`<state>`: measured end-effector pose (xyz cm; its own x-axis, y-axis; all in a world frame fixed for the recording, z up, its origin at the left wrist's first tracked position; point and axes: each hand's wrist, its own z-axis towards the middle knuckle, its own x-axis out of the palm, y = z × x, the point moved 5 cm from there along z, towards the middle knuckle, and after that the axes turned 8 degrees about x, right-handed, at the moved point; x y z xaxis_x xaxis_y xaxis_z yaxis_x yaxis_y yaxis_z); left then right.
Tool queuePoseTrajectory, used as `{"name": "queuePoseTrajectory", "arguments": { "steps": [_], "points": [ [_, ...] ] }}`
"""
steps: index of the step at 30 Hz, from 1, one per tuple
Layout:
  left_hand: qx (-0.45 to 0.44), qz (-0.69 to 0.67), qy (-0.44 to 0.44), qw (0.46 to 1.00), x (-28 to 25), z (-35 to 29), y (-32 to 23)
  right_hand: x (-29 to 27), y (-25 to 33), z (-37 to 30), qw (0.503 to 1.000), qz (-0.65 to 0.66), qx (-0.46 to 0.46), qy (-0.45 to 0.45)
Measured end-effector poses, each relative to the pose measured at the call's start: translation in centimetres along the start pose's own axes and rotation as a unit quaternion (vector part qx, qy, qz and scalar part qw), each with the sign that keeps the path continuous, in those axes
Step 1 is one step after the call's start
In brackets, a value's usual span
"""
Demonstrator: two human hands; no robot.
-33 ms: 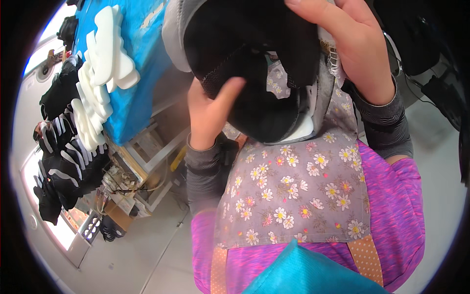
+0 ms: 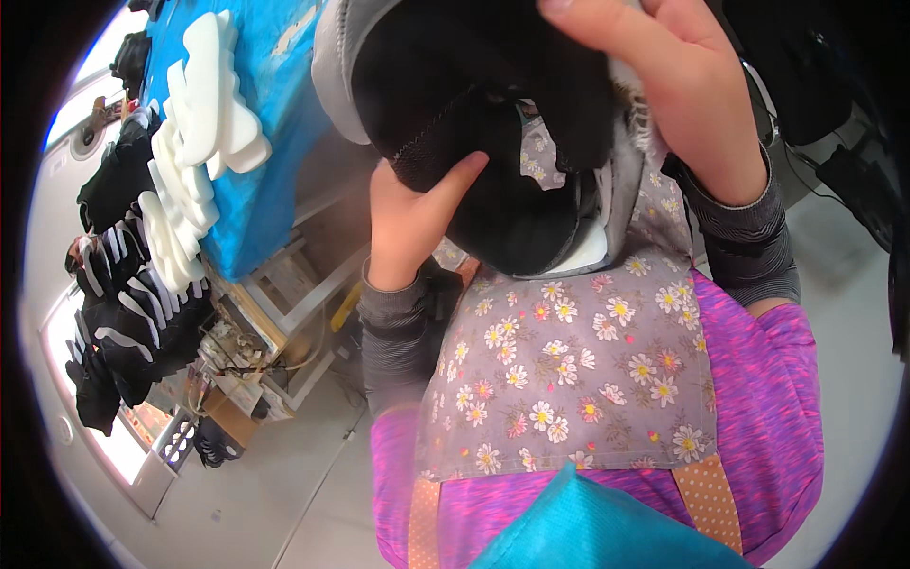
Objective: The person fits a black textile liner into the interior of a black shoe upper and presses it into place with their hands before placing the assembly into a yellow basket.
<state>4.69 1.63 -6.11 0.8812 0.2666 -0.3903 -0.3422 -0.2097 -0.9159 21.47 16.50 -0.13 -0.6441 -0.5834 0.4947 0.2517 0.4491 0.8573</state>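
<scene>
Close to the head camera I hold a shoe upper with a black lining, a grey outer side and stitched edges. A gap through it shows the flowered cloth behind. White padding shows at its lower edge. My left hand grips its left side, thumb over the black lining and the other fingers hidden behind. From the upper right my right hand is closed on the opposite edge, beside a frayed, stitched seam. Its fingertips are partly cut off by the top of the picture.
On the left, white foam pieces lie stacked on a blue-covered table. Black shoe parts with white strips hang or stand beyond it. Below is a frame with a cardboard box. Black equipment and cables stand at right.
The shoe upper has tilted very slightly between my hands. My left thumb has slid a little to the right, and my right hand has moved slightly left.
</scene>
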Motion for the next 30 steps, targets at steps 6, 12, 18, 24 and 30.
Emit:
{"name": "queuePoseTrajectory", "arguments": {
  "steps": [6, 12, 18, 24, 30],
  "points": [
    [0.013, -0.047, -0.149, 0.988, -1.1, 0.1, 1.2, 2.9, 0.1, 1.5, 0.985, -0.079, 0.081, 0.134],
    [0.048, -0.131, -0.196, 0.971, -1.7, 0.6, 1.4, -6.5, -7.8, 4.1, 0.980, -0.200, -0.013, 0.005],
    [0.058, -0.220, -0.230, 0.946, -0.3, 0.1, -0.2, -7.7, -10.4, 1.2, 0.919, -0.364, -0.141, 0.056],
    [0.116, -0.166, -0.227, 0.953, 0.9, 0.0, -0.8, -7.7, -14.4, 0.5, 0.975, -0.213, 0.055, -0.026],
    [0.090, -0.199, -0.249, 0.943, 0.6, -0.7, -0.8, -3.5, -14.9, 1.9, 0.988, -0.155, 0.006, 0.027]
  ]
}}
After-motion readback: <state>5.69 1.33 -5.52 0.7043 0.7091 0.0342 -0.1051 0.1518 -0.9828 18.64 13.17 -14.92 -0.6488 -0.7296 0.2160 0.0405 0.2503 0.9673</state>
